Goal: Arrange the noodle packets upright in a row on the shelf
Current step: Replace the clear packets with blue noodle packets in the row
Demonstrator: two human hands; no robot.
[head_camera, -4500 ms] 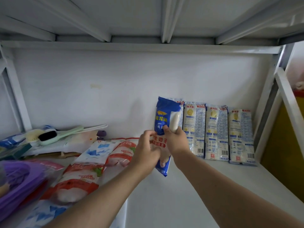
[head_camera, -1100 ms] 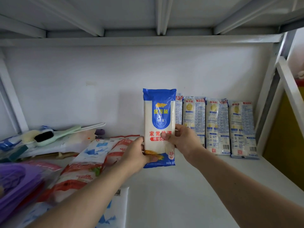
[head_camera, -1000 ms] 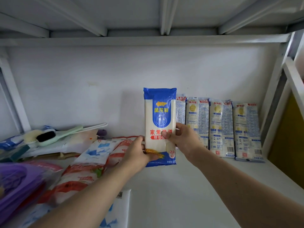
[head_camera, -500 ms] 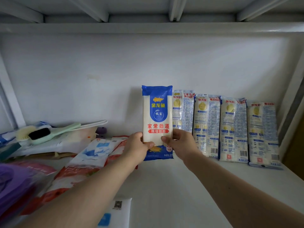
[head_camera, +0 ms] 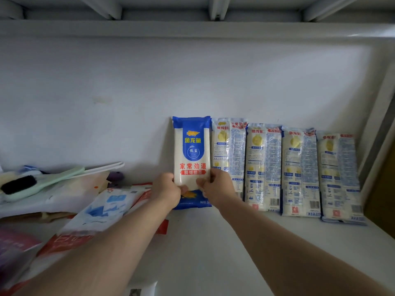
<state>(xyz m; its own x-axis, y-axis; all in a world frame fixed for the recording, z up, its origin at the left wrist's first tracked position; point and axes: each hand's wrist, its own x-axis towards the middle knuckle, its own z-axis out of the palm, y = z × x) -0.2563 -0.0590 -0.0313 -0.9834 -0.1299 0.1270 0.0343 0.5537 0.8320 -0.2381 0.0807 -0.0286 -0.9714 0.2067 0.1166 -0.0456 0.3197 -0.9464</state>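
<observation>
The blue noodle packet (head_camera: 191, 154) stands upright against the white back wall (head_camera: 149, 92), its bottom edge on the shelf (head_camera: 203, 248). The left hand (head_camera: 167, 192) grips its lower left side with curled fingers, and the right hand (head_camera: 217, 188) pinches its lower right side. Just to the right of it, four pale noodle packets (head_camera: 282, 169) stand upright in a row, side by side, the nearest one touching the blue packet. On the left part of the shelf lie flat red-and-white packets (head_camera: 102, 210) and a green brush (head_camera: 32, 184).
</observation>
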